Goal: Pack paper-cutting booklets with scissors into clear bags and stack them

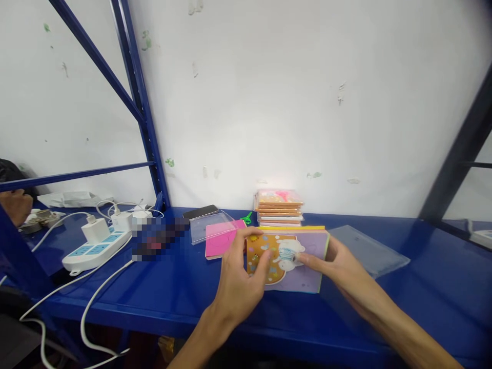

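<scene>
A small booklet [307, 279] with an orange and purple cover and a white cartoon animal is held up over the front of the blue table. My left hand [246, 271] grips its left side, thumb on the cover and fingers behind the top edge. On the right side my right hand [330, 261] pinches it, thumb lying on the cartoon animal. Yellow and green edges of other sheets show along its top and right side. Just behind it to the left lies a pink pad [220, 240], partly under a clear sleeve [200, 228].
A stack of booklets [280, 209] stands by the wall, green scissors [246, 219] beside it. Right of my hands lies a clear plastic sleeve [367, 249]. A black phone [200, 211], a power strip [98, 251] and white cables are at left. Another person's hand [16, 206] shows far left.
</scene>
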Tool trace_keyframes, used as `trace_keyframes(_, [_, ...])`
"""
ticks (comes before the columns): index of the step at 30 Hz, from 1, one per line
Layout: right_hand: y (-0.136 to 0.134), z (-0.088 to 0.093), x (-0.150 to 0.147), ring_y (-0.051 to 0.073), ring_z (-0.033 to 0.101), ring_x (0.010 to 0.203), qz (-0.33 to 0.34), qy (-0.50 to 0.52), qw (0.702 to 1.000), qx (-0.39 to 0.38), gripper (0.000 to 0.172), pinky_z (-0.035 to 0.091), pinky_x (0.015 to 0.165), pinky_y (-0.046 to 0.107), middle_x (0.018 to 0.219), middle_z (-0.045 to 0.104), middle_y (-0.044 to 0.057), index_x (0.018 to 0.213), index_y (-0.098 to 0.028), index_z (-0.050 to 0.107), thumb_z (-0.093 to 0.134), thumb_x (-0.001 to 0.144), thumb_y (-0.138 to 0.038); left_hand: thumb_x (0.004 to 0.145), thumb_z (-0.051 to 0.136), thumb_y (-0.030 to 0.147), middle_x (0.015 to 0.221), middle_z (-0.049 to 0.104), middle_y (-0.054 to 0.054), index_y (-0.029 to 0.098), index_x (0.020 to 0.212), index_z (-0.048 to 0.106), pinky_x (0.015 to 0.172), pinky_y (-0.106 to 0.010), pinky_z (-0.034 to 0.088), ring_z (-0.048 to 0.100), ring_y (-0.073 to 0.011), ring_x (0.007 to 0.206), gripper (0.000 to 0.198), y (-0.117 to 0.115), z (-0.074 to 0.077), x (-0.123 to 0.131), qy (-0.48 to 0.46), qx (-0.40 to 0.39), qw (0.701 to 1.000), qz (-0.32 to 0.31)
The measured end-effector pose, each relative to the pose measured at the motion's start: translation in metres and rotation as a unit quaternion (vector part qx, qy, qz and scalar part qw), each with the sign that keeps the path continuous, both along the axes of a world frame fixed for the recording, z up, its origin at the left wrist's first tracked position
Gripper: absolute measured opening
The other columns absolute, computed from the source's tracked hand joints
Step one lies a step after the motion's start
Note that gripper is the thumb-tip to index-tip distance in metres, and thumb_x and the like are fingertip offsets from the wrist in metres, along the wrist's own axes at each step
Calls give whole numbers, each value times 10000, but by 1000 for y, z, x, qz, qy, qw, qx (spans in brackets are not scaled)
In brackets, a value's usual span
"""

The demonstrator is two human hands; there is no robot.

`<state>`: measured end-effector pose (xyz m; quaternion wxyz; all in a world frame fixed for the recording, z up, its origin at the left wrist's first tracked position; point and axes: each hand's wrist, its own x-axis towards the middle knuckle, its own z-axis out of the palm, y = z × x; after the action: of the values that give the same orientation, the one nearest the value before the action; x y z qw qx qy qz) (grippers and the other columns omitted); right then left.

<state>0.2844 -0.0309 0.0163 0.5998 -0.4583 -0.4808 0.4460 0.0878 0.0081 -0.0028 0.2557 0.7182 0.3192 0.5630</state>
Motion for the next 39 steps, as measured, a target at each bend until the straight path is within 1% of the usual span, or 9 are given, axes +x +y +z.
trace_keyframes(4, [-1, 0, -5, 335, 710, 1104, -19, -1, 999, 27, 727, 601, 896, 425, 1206, 756, 101, 1250, -238, 635, 918, 628, -485, 920, 661, 270, 1124, 699, -50, 267, 1179, 521, 894, -381, 580, 714, -227, 1008, 294, -1, 0, 2, -16, -34, 999, -18])
trace_keyframes(9, [1, -5, -10, 315, 712, 1092, -48, -47, 996, 59, 799, 603, 882, 404, 1214, 740, 78, 1309, -266, 577, 912, 621, -493, 878, 711, 253, 1225, 703, -69, 302, 1452, 348, 890, -383, 605, 730, -242, 1048, 682, -5, 0, 13, -120, -132, 979, -103])
trace_keyframes(14, [-4, -2, -7, 308, 738, 1010, -68, -72, 993, 62, 716, 615, 832, 388, 1100, 760, 58, 1218, -276, 584, 914, 622, -497, 891, 711, 319, 1161, 734, -84, 208, 1185, 591, 874, -363, 606, 732, -257, 1025, 336, -15, 0, 20, -121, -174, 969, -129])
trace_keyframes(20, [-13, -5, -2, 329, 721, 1030, -90, -77, 992, 38, 743, 603, 867, 409, 1144, 757, 81, 1230, -261, 651, 927, 580, -495, 857, 726, 229, 1156, 736, -44, 272, 1319, 528, 865, -340, 597, 736, -227, 976, 505, -27, 3, 20, -76, -109, 987, -86])
trace_keyframes(24, [-17, -7, 1, 341, 725, 1005, -80, -47, 996, 16, 791, 608, 831, 423, 1121, 764, 83, 1285, -281, 610, 921, 592, -500, 907, 660, 242, 1059, 747, -31, 259, 1211, 579, 807, -309, 578, 732, -205, 897, 315, -25, 6, 11, -8, -48, 996, -79])
trace_keyframes(28, [-21, 1, 5, 307, 714, 1031, -71, -32, 992, 100, 686, 609, 799, 407, 1239, 718, 68, 1364, -372, 476, 799, 778, -524, 918, 626, 220, 1032, 733, -30, 251, 1182, 618, 842, -317, 536, 702, -198, 886, 266, -22, 12, 1, 50, 47, 997, -32])
trace_keyframes(32, [-23, 1, 10, 326, 649, 1127, -124, -205, 955, 172, 335, 545, 931, 425, 1141, 732, 54, 1100, -325, 684, 776, 817, -478, 906, 642, 224, 1015, 727, -28, 247, 1156, 617, 792, -299, 538, 694, -186, 834, 252, -24, 13, 1, 58, 55, 996, -29])
trace_keyframes(34, [-24, -1, 9, 334, 657, 1083, -142, -243, 944, 173, 273, 530, 946, 439, 1068, 740, 63, 1005, -301, 717, 789, 801, -469, 905, 656, 247, 1012, 728, -28, 253, 1140, 613, 762, -289, 551, 701, -182, 816, 239, -24, 9, 6, 39, 29, 998, -32])
trace_keyframes(39, [-24, -4, -2, 295, 725, 921, -111, -59, 986, 110, 767, 604, 780, 403, 1071, 745, 49, 1410, -364, 425, 817, 764, -493, 885, 695, 299, 952, 745, -24, 265, 1223, 568, 758, -306, 607, 736, -195, 811, 363, -28, -5, 23, -66, -74, 994, -36])
